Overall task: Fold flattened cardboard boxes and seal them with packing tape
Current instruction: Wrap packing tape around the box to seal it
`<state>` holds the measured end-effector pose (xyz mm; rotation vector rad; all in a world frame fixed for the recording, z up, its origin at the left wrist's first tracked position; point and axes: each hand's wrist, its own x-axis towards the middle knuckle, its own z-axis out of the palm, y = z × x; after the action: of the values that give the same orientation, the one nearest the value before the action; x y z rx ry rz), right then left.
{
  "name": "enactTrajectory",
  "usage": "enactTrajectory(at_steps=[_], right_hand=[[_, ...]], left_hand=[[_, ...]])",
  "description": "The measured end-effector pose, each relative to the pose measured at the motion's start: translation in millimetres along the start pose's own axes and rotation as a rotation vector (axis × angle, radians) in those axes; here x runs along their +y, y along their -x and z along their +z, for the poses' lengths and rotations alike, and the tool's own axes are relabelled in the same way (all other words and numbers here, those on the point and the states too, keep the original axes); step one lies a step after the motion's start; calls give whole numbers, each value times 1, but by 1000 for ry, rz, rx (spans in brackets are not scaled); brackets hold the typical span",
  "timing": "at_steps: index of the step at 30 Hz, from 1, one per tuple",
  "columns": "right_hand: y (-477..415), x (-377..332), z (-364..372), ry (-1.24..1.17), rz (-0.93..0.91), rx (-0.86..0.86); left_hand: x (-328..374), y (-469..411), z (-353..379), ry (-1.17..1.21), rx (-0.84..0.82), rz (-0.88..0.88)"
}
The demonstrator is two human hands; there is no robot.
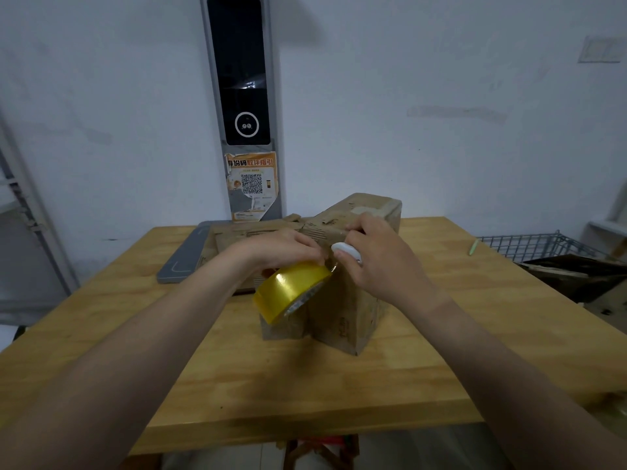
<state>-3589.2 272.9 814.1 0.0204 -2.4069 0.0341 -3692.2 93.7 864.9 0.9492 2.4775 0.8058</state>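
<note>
**Left hand** point(288, 247) — seen just left of centre, with the fingers curled down over the top of the roll of yellow packing tape point(291, 290). The roll is gripped tilted against the near upper edge of the cardboard box point(342, 317), presumably so that the strip drawn from it is kept taut there.

**Right hand** point(380, 262) — seen just right of centre, closed round a small white object point(346, 252) that is judged to be a cutter. It is held where the tape leaves the roll, which suggests the strip is about to be severed. No blade can be made out.

**Cardboard box** — stood upright at the centre of the wooden table point(339, 385), with one corner turned toward the viewer. Its top is largely hidden by both hands, so the state of the seam cannot be told.

**Flattened cardboard** point(244, 232) — laid flat behind the box, probably as stock waiting to be folded.

**Grey flat device** point(183, 259) — set at the table's rear left, away from the work.

**Wall panel** point(239, 96) — mounted upright at upper centre, dark-screened, with an orange QR poster point(251, 184) fixed below it.

**Wire basket** point(529, 245) — placed at the right edge of the frame, with a green pen point(473, 247) beside it.
</note>
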Motion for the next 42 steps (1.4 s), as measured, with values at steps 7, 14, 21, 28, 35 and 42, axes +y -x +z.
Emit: enactTrajectory(at_steps=[7, 14, 21, 28, 35, 42], right_hand=[[-7, -20, -8, 178, 29, -35], [-15, -23, -23, 217, 4, -173], [-23, -40, -36, 414, -2, -309], [-10, -3, -29, 114, -75, -400], [7, 5, -29, -262, 3, -125], [70, 28, -17, -125, 194, -115]], left_hand=[[2, 4, -2, 15, 9, 3], [9, 6, -1, -3, 13, -25], [10, 8, -1, -33, 5, -6], [-27, 16, -5, -39, 34, -62], [-54, 19, 23, 276, 98, -153], [-60, 21, 58, 432, 95, -160]])
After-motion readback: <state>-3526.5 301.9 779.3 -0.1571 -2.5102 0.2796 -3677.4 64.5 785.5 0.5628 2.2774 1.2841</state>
